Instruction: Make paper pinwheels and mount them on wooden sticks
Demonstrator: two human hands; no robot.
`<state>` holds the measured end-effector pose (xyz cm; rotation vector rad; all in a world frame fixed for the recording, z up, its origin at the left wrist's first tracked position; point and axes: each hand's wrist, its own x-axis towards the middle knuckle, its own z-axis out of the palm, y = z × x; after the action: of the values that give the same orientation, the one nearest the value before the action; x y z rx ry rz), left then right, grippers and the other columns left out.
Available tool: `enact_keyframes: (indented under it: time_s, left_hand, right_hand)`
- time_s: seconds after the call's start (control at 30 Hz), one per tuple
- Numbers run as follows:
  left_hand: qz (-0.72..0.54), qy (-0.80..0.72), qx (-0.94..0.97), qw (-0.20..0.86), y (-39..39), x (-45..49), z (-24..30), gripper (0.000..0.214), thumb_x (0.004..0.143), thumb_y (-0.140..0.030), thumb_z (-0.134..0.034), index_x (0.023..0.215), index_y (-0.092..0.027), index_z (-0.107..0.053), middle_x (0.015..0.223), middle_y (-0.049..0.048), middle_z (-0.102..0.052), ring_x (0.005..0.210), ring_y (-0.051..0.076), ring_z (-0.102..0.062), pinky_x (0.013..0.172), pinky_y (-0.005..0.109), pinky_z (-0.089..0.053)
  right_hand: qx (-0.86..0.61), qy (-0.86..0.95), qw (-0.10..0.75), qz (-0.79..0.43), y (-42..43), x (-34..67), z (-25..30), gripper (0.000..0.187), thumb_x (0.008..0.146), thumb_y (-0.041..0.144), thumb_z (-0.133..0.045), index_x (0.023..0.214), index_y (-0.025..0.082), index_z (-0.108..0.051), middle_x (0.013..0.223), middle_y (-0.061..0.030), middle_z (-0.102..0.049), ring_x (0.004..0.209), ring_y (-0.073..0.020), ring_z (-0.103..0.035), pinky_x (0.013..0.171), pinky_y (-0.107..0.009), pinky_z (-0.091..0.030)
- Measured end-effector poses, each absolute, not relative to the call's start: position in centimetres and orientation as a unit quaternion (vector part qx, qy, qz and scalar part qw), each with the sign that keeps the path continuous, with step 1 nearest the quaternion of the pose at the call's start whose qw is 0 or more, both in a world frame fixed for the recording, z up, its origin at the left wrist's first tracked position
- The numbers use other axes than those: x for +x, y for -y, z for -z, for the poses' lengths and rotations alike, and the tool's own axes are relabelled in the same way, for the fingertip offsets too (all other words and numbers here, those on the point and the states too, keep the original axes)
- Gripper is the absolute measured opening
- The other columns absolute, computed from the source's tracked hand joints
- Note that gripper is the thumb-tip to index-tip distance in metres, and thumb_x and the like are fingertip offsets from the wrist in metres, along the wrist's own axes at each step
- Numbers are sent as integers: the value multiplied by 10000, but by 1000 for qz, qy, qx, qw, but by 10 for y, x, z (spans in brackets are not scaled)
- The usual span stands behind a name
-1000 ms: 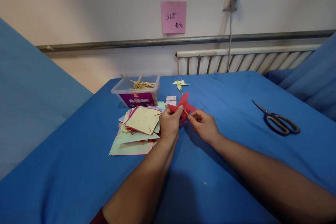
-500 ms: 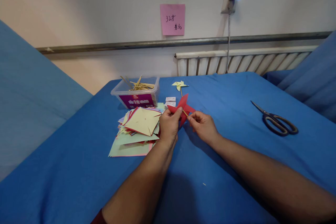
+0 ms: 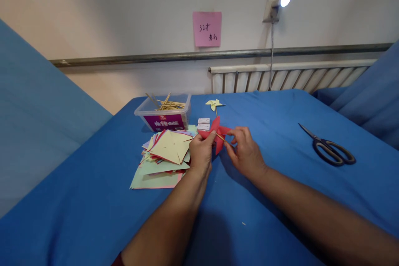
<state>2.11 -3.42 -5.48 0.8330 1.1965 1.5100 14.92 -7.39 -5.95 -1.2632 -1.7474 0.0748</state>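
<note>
A red paper pinwheel [image 3: 219,146] with pointed blades is pinched in my left hand [image 3: 201,149], thumb on top near its centre. A thin wooden stick [image 3: 221,137] runs from that thumb toward the right, across the red paper. My right hand [image 3: 247,151] is at the stick's outer end, its thumb and fingers apart; the thumb tip is close to the stick, and I cannot tell whether it touches. The fingertips are beside the right-hand red blade. Just behind lies a pale yellow pinwheel [image 3: 214,104] on a stick. Left of my left hand is a stack of cut paper squares [image 3: 171,145].
A clear plastic box [image 3: 163,118] of wooden sticks stands behind the paper stack. Small white boxes [image 3: 203,124] lie beside it. Black-handled scissors [image 3: 330,149] rest at the right on the blue cloth [image 3: 274,224]. A radiator [image 3: 289,75] runs along the wall.
My right fingers have opened from their pinch on the stick and lifted apart from the thumb. My left hand keeps hold of the red pinwheel. The whole view has shifted slightly.
</note>
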Motion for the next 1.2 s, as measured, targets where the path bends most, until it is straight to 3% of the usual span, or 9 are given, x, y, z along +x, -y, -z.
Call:
enact_keyframes:
  time_s: [0.1, 0.17, 0.4, 0.77, 1.2]
  left_hand:
    - [-621, -482, 334, 521, 36, 21, 54, 359, 538, -412, -818, 684, -143, -630, 576, -15, -613, 490, 100, -518, 527, 239, -418]
    - [-616, -479, 333, 529, 37, 22, 53, 363, 528, -407, -823, 678, -145, -622, 567, -20, -605, 483, 96, -512, 514, 230, -402]
    - [-607, -488, 347, 523, 38, 21, 53, 365, 524, -396, -825, 616, -149, -573, 497, -55, -520, 435, 67, -433, 474, 213, -338]
    - [-607, -489, 339, 527, 38, 22, 54, 328, 548, -368, -804, 589, -147, -566, 500, -42, -527, 457, 72, -447, 487, 212, -347]
    - [-597, -473, 344, 550, 45, 23, 45, 180, 558, -236, -749, 684, -137, -667, 565, -11, -606, 501, 83, -497, 542, 216, -392]
  right_hand:
    - [-513, 716, 467, 75, 78, 147, 56, 356, 880, 267, -547, 1234, 239, -524, 1277, -151, -470, 1159, -300, -498, 933, -491, -437]
    - [-513, 730, 441, 99, 78, 147, 55, 343, 892, 262, -543, 1235, 268, -550, 1315, -127, -485, 1209, -314, -465, 969, -518, -397]
    - [-459, 786, 415, 11, 73, 151, 56, 304, 937, 181, -428, 1190, 217, -593, 1102, -100, -635, 976, -216, -612, 814, -348, -513]
    - [-471, 790, 393, -22, 68, 152, 67, 296, 949, 208, -416, 1192, 221, -586, 1044, -91, -664, 922, -207, -645, 794, -337, -542]
    - [-453, 768, 451, -34, 62, 152, 75, 273, 929, 158, -433, 1128, 192, -616, 937, -87, -664, 857, -197, -646, 793, -334, -540]
